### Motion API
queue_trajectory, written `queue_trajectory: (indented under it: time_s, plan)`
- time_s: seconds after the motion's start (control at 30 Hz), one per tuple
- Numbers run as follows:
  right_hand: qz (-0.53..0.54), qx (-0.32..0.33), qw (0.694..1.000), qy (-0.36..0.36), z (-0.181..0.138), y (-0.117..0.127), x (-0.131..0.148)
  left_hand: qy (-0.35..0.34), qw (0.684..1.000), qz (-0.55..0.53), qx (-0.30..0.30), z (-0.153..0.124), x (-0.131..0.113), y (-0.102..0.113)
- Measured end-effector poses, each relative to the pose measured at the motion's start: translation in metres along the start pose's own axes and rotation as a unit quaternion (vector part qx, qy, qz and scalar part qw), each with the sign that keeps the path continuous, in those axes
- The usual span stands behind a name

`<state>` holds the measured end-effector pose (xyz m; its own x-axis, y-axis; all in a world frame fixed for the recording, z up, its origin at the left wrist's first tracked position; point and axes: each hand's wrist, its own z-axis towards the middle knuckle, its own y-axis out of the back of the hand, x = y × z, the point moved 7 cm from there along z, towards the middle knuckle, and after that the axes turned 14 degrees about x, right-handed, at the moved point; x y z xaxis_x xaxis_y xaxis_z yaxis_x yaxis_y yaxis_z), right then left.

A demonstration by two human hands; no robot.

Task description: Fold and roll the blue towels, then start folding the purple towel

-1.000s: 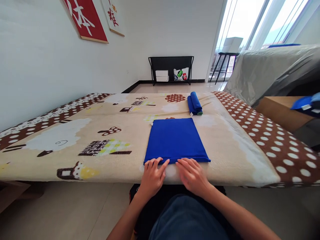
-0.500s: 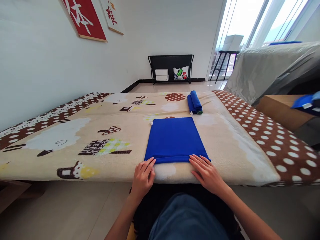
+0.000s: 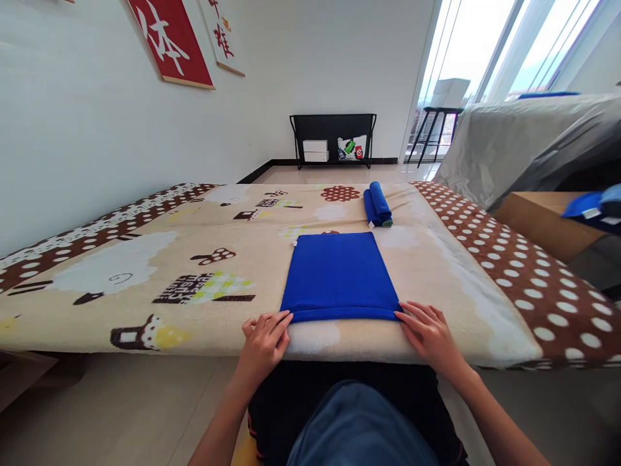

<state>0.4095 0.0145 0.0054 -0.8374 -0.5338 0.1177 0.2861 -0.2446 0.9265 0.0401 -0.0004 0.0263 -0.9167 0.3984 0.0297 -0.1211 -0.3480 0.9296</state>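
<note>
A folded blue towel point(image 3: 339, 275) lies flat on the patterned blanket point(image 3: 194, 259) that covers the table in front of me. My left hand point(image 3: 264, 340) rests palm down at the towel's near left corner, fingers stretched out and touching its folded edge. At the near right corner lies my right hand point(image 3: 429, 330), fingers spread flat, fingertips at the edge. Neither hand holds anything. Farther back, a rolled blue towel point(image 3: 378, 204) rests on the blanket.
A brown dotted border point(image 3: 509, 259) runs along the blanket's right side. A wooden surface point(image 3: 538, 217) with blue cloth point(image 3: 594, 207) stands to the right, and a grey covered shape point(image 3: 524, 139) behind it. A black rack point(image 3: 334, 139) stands by the far wall.
Both hands have slid apart along the towel's near edge, from its middle out to the two near corners. The towel has stayed in place.
</note>
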Motion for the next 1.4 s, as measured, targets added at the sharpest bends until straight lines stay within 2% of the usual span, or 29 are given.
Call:
queue_trajectory:
  time_s: [0.17, 0.4, 0.6, 0.87, 1.03, 1.13, 1.23, 1.33, 1.4]
  plan:
    - [0.016, 0.012, 1.0, -0.002, 0.002, -0.002, -0.011, -0.015, 1.0, 0.005, 0.013, 0.002, 0.016, 0.006]
    - [0.046, 0.029, 0.999, -0.009, 0.007, -0.008, -0.016, -0.021, 0.999, -0.03, 0.025, -0.002, 0.036, 0.002]
    - [0.069, 0.043, 0.996, -0.021, 0.012, -0.009, -0.022, -0.025, 0.998, -0.043, 0.028, 0.0, 0.035, -0.001]
    - [0.067, 0.01, 0.997, -0.023, 0.016, -0.006, -0.02, -0.038, 0.998, -0.055, 0.011, 0.0, 0.031, -0.001]
    - [0.088, 0.039, 0.995, -0.017, 0.019, 0.004, -0.022, -0.034, 0.997, -0.074, 0.012, 0.003, 0.032, 0.007]
    - [0.111, 0.089, 0.99, -0.006, 0.018, 0.012, -0.023, -0.03, 0.994, -0.097, 0.034, 0.003, 0.032, 0.014]
    - [0.133, 0.139, 0.981, -0.002, 0.018, 0.013, -0.023, -0.022, 0.988, -0.131, 0.083, 0.003, 0.031, 0.014]
    - [0.128, 0.158, 0.979, -0.019, 0.019, 0.009, -0.021, 0.002, 0.979, -0.155, 0.129, 0.007, 0.03, 0.006]
    - [0.107, 0.153, 0.982, -0.028, 0.021, 0.004, -0.02, 0.031, 0.979, -0.155, 0.131, 0.01, 0.031, 0.0]
